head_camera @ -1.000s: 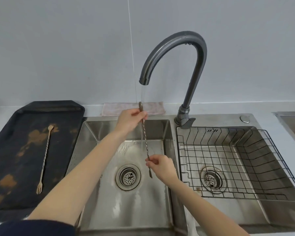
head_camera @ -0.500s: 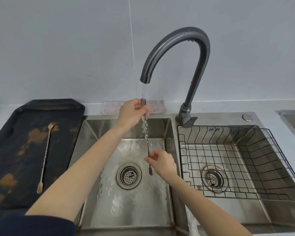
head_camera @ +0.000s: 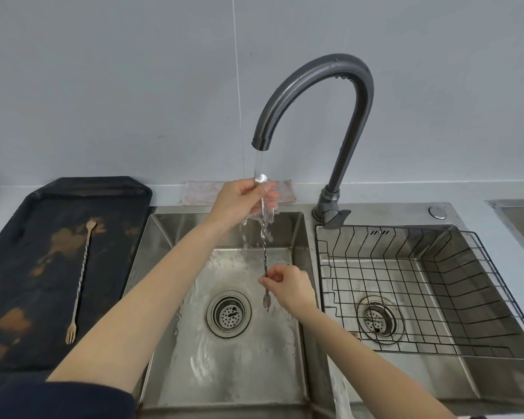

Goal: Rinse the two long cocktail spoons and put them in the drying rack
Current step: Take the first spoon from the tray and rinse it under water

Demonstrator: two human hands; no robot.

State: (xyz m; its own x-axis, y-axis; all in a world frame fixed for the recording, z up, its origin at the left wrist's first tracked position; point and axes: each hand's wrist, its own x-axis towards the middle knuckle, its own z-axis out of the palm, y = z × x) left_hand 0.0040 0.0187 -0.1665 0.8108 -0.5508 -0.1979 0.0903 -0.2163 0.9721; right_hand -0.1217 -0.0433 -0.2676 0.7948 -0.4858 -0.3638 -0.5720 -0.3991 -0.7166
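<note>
Under the faucet (head_camera: pixel 315 95) — both hands (left hand (head_camera: pixel 239 201), right hand (head_camera: pixel 291 285)) pinch one spoon (head_camera: pixel 264 246).

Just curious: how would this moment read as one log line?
step: rinsing | left hand: spoon top | right hand: spoon bottom | tap: running | second spoon: tray | rack: empty

bare forearms, dark navy sleeve (head_camera: pixel 58 400) pushed up on the left.

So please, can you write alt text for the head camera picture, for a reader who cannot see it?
Two hands hold a long spoon upright under running water from the tap: the left hand near its bowl, the right hand near its fork end. A second spoon lies on a dark tray at left; the wire rack at right holds nothing.
</note>
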